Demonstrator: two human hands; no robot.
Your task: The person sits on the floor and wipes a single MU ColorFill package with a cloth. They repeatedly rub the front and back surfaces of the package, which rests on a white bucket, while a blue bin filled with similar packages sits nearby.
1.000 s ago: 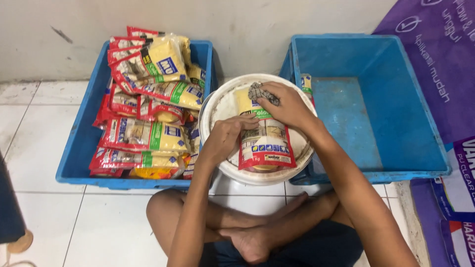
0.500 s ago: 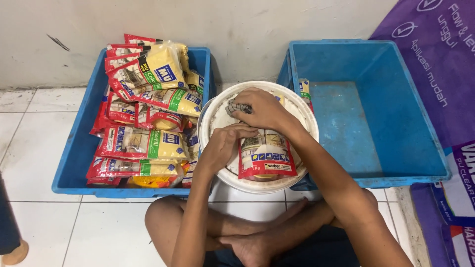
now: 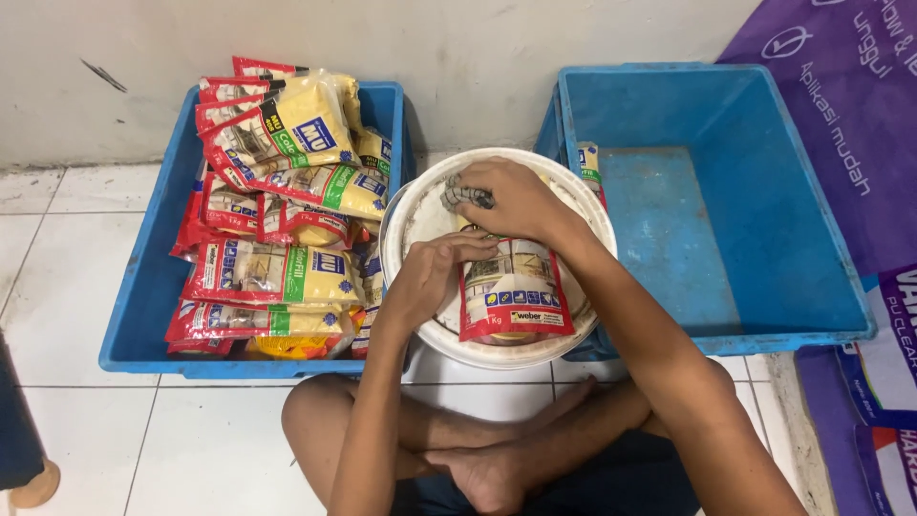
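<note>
My right hand (image 3: pixel 521 201) is bunched around a small grey rag (image 3: pixel 465 194), with the fingers closed tight on it. The rag sits at the top of a pack (image 3: pixel 514 291), a see-through one with a red bottom edge. My left hand (image 3: pixel 435 277) presses on the pack's left side, fingers curled on it and thumb near the top, so it is gripped there too.

The pack lies flat on a white bucket (image 3: pixel 420 205), across the right half of its round top, with the red end close to the near rim.

I think this is wiping. To do it well, I would keep the left hand firm so the pack does not slide off the rim, and rub the rag in slow, short strokes down the pack. I would not press hard, so the pack does not split.

Now I count. One rag. One bucket. One pack on it. Two blue bins: the left bin (image 3: pixel 153 287) is full of packs (image 3: pixel 272 201), piled red and yellow. I can see about ten there, but some hide under others, so I cannot tell the real count. The right bin (image 3: pixel 764 220) holds one pack (image 3: pixel 588 164), standing against its left wall near the far corner.
</note>
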